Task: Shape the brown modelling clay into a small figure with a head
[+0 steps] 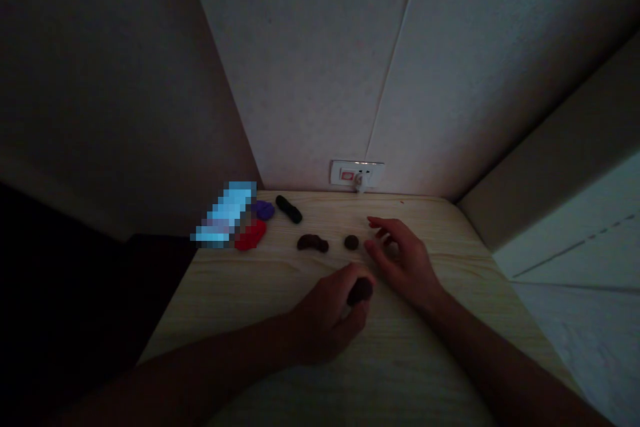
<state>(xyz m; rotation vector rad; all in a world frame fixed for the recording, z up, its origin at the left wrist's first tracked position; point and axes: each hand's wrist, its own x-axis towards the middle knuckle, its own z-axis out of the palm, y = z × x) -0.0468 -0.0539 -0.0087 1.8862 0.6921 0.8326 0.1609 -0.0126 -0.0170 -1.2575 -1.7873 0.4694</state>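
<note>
My left hand (pixel 334 312) is curled around a dark brown lump of modelling clay (pixel 361 290), with the lump showing between thumb and fingers. To its right, my right hand (pixel 399 259) hovers near the table with its fingers apart and nothing in them. Just left of those fingertips sits a small dark clay ball (pixel 351 242). Farther left lies a bent brown clay piece (pixel 313 243). Behind it is a black clay roll (pixel 289 209), thicker at its ends. A red clay piece (pixel 251 235) and a purple clay piece (pixel 264 210) lie near the table's left side.
A bright, pixelated phone-like screen (pixel 225 215) stands at the left edge of the light wooden table (pixel 425 363). At the back, the wall carries a socket (pixel 357 174) with a white plug in it. A pale cabinet (pixel 575 220) rises on the right. Lighting is dim.
</note>
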